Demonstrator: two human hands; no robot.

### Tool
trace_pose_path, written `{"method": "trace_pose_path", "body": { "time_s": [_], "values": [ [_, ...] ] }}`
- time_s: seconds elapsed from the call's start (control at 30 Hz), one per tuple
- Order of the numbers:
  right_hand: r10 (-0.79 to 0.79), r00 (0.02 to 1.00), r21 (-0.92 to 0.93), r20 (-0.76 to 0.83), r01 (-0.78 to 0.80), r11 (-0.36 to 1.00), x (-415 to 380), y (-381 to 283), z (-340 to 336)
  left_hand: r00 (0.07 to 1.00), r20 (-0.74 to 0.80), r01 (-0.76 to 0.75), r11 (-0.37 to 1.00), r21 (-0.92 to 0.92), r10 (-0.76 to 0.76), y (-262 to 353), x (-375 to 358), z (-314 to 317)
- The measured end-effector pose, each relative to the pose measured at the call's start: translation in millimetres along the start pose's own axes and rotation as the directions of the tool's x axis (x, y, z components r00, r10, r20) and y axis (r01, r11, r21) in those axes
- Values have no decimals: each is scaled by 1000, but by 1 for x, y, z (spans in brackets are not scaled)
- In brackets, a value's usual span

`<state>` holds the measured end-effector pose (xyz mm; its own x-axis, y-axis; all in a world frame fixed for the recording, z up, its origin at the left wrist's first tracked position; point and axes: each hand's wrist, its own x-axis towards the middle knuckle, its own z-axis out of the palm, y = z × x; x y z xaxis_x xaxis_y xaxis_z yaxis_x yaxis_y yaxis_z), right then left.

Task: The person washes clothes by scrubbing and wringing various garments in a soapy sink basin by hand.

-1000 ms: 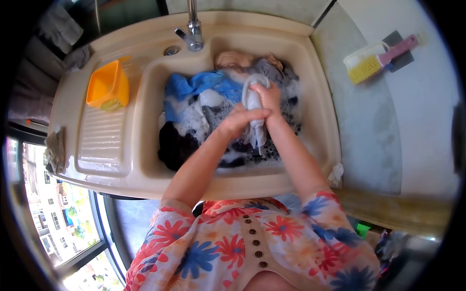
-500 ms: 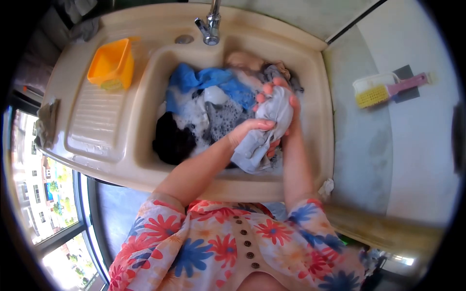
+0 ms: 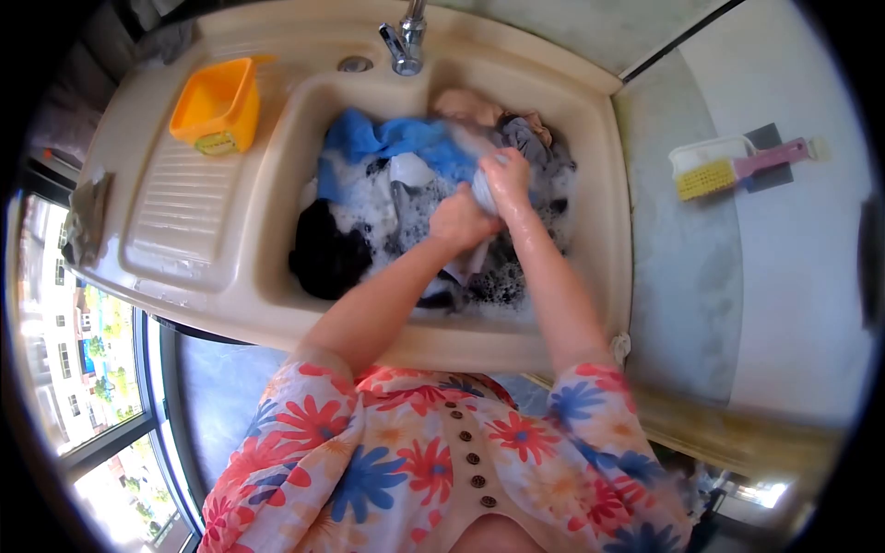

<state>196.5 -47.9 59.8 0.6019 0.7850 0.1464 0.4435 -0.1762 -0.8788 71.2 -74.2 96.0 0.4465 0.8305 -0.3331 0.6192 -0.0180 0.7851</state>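
Note:
Over the soapy basin, my left hand (image 3: pixel 461 219) and my right hand (image 3: pixel 506 179) are both closed around a light grey wet cloth garment (image 3: pixel 482 192). The hands sit close together, and most of the garment is hidden inside the fists. Part of it seems to hang below my left hand toward the suds. Around them in the water lie a blue garment (image 3: pixel 396 141), a black garment (image 3: pixel 324 251), a white piece (image 3: pixel 411 170), a dark grey cloth (image 3: pixel 527 140) and a beige cloth (image 3: pixel 468 106).
A chrome faucet (image 3: pixel 406 46) rises behind the beige sink (image 3: pixel 595 240). On the ribbed drainboard at left stands a yellow container (image 3: pixel 217 106). A scrub brush (image 3: pixel 728 175) with yellow bristles hangs on the right wall. Grey cloths (image 3: pixel 88 219) drape over the left edge.
The light grey garment was spread over both hands; now it is bunched inside two closed fists. My right hand has moved left and turned over, and both hands are farther from my body.

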Motion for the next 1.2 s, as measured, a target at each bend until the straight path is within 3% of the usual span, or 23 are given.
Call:
{"method": "trace_pose_path", "body": {
  "time_s": [0.03,0.13,0.17,0.23,0.33,0.37,0.43,0.47,0.5,0.57,0.6,0.7,0.73,0.83,0.93,1.03,1.17,1.2],
  "values": [
    [12,1000,-17,-7,-12,1000,4,10,2,999,-52,19,997,81,-15,4,-5,-4],
    [195,929,195,314,-265,944,-2,-28,-22,952,83,-252,906,-341,296,-17,9,3],
    [104,901,345,421,-266,900,-2,-40,-37,940,184,-141,817,-559,288,-11,6,-4],
    [-120,814,603,568,-312,734,-4,-57,-66,866,368,161,508,-846,339,6,-5,-21],
    [-297,707,766,642,-571,297,-21,-70,-72,526,642,652,220,-726,558,2,-13,-15],
    [-328,706,778,628,-561,282,-24,-68,-73,387,661,783,150,-604,643,1,-16,-13],
    [-387,701,799,600,-549,244,-26,-61,-70,467,684,743,170,-647,560,3,-21,-14],
    [-315,713,780,626,-572,254,-24,-67,-71,526,683,706,187,-683,507,9,-26,-21],
    [-213,735,745,643,-537,396,-23,-74,-71,579,677,670,207,-712,454,12,-29,-24],
    [-7,781,593,624,-468,656,-20,-88,-75,762,545,423,368,-828,350,18,-24,-16],
    [62,851,576,521,-405,710,-24,-93,-69,836,450,286,451,-846,314,19,-20,-13],
    [38,942,450,332,-194,872,-25,-69,-49,936,275,24,737,-676,221,-6,2,11],
    [20,947,419,322,-161,894,-27,-61,-43,953,176,-112,826,-552,247,-15,11,19],
    [97,971,551,218,-205,809,-32,-50,-31,995,17,-99,995,-23,100,7,-2,-2],
    [189,968,578,164,-250,777,-31,-57,-40,979,8,-200,970,-135,203,-7,7,2],
    [149,981,658,125,-194,728,-3,-52,-63,818,406,-275,897,-345,407,-3,-2,-21],
    [31,999,651,25,-40,758,-15,-78,-57,930,354,-50,987,-154,103,-5,13,-22],
    [-48,999,548,-6,44,835,-20,-72,-53,970,203,-117,990,-75,130,-12,19,-19]
  ]
}}
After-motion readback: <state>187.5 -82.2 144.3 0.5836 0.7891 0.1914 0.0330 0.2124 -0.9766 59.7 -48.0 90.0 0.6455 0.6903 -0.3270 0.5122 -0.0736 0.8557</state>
